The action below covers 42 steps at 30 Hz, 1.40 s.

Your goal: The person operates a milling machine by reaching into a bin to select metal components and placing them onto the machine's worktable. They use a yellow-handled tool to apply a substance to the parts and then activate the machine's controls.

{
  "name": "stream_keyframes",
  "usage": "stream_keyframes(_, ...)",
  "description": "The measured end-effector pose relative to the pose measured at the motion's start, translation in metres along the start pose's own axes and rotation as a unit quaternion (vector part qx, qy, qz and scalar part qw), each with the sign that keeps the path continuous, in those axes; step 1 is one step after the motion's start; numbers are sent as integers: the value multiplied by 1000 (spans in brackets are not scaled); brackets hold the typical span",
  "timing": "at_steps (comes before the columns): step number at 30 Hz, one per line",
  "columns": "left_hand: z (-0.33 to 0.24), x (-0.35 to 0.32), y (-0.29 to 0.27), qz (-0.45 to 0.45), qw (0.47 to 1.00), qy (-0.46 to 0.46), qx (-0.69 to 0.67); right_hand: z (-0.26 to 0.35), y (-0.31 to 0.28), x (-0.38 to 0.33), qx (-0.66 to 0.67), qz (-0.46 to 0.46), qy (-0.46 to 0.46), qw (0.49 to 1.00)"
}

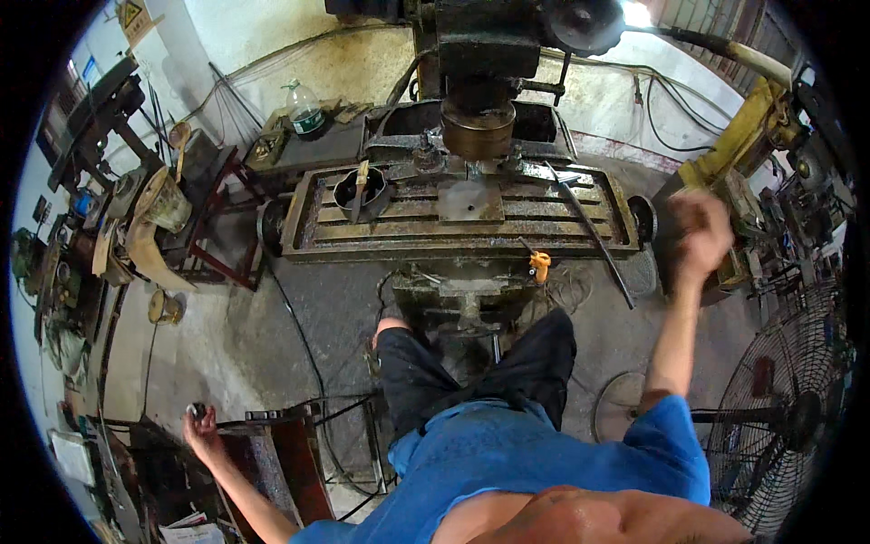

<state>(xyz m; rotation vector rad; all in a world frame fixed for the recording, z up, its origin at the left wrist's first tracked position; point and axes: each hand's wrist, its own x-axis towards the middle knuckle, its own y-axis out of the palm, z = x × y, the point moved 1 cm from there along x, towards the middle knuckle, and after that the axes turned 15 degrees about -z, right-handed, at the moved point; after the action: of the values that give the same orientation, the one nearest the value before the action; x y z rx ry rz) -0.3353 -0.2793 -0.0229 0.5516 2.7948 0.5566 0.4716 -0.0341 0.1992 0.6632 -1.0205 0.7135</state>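
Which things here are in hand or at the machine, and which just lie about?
In use: small dark round part in left hand; right hand, blurred, raised by milling table; flat plate on it.
Lying about: plastic bottle; floor fan; orange handle.

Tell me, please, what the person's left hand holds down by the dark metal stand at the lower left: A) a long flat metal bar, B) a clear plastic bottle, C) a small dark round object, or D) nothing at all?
C: the left hand, stretched out low beside the dark metal stand, closes its fingers round a small dark round object, while the blurred right hand is raised near the milling machine table.
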Motion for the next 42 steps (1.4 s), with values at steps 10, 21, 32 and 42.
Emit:
stream_keyframes(10, 79, -18, 150, 178, 973, -130, -66, -160, 10, -328, -50, 256, 648, 715)
stream_keyframes(21, 172, 1, 159, 128, 969, -213, 1, -57, 24, -210, 93, 207, 469, 854)
stream_keyframes(32, 183, -29, 177, 183, 940, -285, 50, -58, 136, -165, -389, 501, 146, 759)
stream_keyframes(42, 150, -101, 236, 260, 937, -216, 86, 6, 99, -150, -306, 605, 202, 707)
